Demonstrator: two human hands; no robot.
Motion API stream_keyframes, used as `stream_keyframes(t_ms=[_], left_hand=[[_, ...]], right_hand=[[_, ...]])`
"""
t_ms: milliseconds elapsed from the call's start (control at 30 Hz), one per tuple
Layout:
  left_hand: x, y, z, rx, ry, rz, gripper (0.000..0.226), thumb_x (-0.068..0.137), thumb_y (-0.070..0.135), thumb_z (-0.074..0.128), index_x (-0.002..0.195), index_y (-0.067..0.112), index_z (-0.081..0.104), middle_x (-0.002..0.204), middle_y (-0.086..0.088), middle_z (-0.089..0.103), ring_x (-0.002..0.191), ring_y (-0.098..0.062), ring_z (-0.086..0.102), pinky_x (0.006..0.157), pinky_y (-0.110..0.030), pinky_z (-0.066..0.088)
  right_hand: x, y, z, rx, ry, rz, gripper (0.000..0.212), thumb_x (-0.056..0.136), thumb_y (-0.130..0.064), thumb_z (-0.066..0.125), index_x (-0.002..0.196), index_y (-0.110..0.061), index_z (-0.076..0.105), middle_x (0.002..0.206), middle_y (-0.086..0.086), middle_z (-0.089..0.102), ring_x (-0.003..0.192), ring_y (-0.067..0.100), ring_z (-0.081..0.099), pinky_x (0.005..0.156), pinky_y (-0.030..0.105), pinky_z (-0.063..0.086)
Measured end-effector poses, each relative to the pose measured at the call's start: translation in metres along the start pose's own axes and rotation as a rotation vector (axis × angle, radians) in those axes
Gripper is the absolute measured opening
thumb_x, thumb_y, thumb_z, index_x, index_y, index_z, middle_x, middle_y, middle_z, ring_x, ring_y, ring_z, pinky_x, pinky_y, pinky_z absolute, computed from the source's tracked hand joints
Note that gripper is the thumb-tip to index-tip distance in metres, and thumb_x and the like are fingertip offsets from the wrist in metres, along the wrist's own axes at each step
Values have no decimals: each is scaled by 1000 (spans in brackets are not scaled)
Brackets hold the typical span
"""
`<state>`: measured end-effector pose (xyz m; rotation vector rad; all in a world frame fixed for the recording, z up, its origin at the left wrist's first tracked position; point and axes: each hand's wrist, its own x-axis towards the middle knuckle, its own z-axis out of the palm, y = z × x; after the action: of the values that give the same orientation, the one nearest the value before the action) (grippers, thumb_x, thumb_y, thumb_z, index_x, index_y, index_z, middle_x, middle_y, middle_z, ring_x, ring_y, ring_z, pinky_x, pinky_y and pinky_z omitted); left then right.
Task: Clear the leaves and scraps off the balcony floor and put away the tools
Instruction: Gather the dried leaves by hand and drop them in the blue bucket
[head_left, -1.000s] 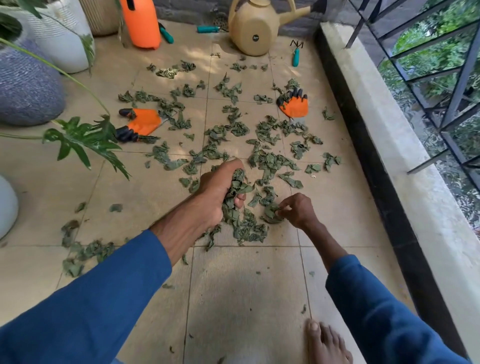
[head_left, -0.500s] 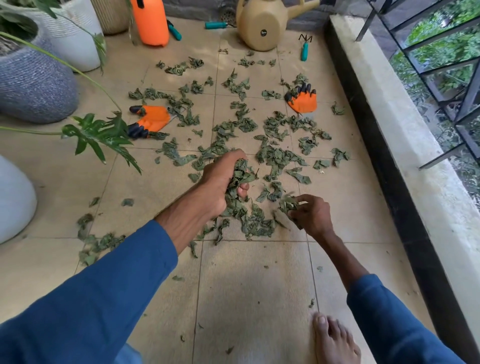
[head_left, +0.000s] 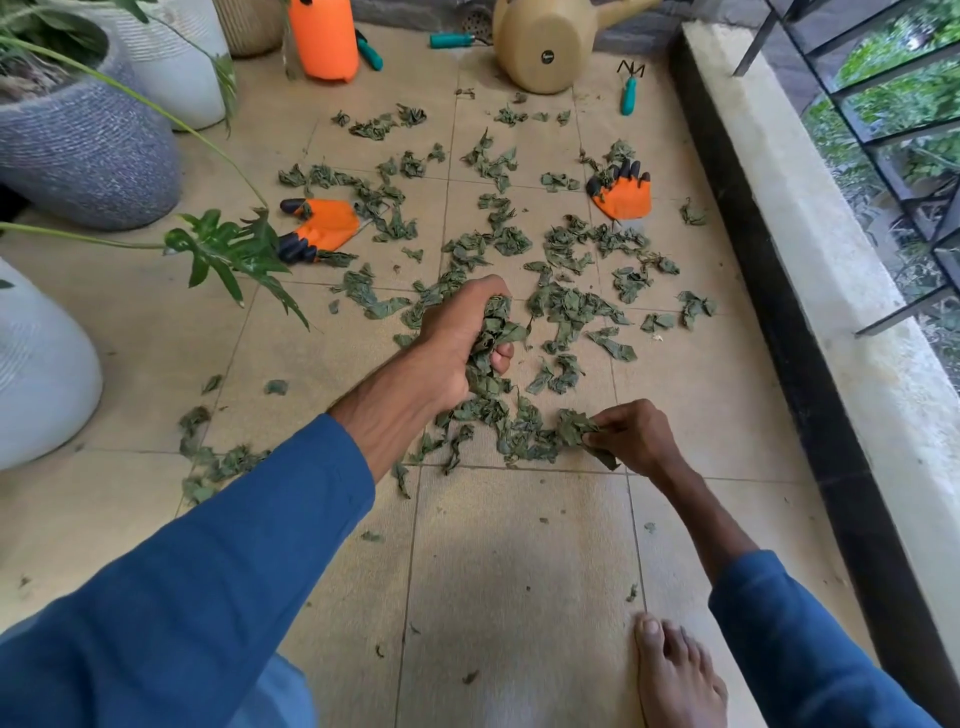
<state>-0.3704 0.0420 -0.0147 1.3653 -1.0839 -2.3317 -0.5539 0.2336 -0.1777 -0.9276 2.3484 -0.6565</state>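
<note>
Leaves (head_left: 566, 306), wilted, crumpled and dark green, lie strewn over the beige tiled balcony floor (head_left: 519, 545), thickest between the two hands and just beyond them. The left hand (head_left: 457, 343) is a closed fist wrapped round a fat wad of leaves, with loose ends trailing below it onto the heap. It seems to serve as the store, so that each new pick can be added to one bundle. The right hand (head_left: 631, 436), low by the tiles, pinches a small clump between thumb and fingertips at the near edge of the same heap, probably to pass it across. Most of the litter is not yet gathered. Two orange gloves with black fingertips lie flat among the scraps, one (head_left: 324, 226) beyond the left hand, the other (head_left: 623, 195) well beyond the right. Farther off, a teal-handled hand rake (head_left: 628, 96) rests beside a beige plastic watering can (head_left: 545, 47); these look like the tools left to put away.
</note>
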Motion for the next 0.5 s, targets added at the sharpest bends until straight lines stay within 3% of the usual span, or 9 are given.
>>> stream_keyframes(t_ms=[100,167,300,433,500], left_hand=[[-1,1,1,4,-11,2,14,85,22,66,83,13,55,54,-3,59,39,-13,45,35,-18,33],[-2,1,3,8,-14,2,15,86,22,66,83,13,55,53,-3,60,40,-13,45,35,-18,33],[-4,1,4,12,-15,2,14,86,23,66,83,13,55,52,-3,60,41,-13,45,35,-18,33],[-5,1,4,6,-6,3,15,86,22,67,83,13,56,54,-3,61,41,-13,46,35,-18,34],[-6,1,5,6,1,4,14,86,22,67,84,13,56,54,-3,60,41,-13,46,35,-18,33]], right_hand=[[-5,-1,5,-96,-38,-93,6,78,-6,80,75,-10,77,63,0,68,52,4,55,51,17,43],[-6,3,9,-115,-24,-102,8,78,-4,80,82,-9,76,75,2,71,62,9,64,55,18,49],[-5,15,9,-51,-18,-17,37,75,-7,86,107,-10,68,104,4,69,84,19,70,71,30,61],[-6,21,0,-152,33,-18,59,72,-21,90,122,-11,58,110,5,60,83,21,67,69,30,56],[-1,24,-1,-212,44,5,67,73,-33,88,127,-9,56,116,10,61,91,25,65,75,35,56]])
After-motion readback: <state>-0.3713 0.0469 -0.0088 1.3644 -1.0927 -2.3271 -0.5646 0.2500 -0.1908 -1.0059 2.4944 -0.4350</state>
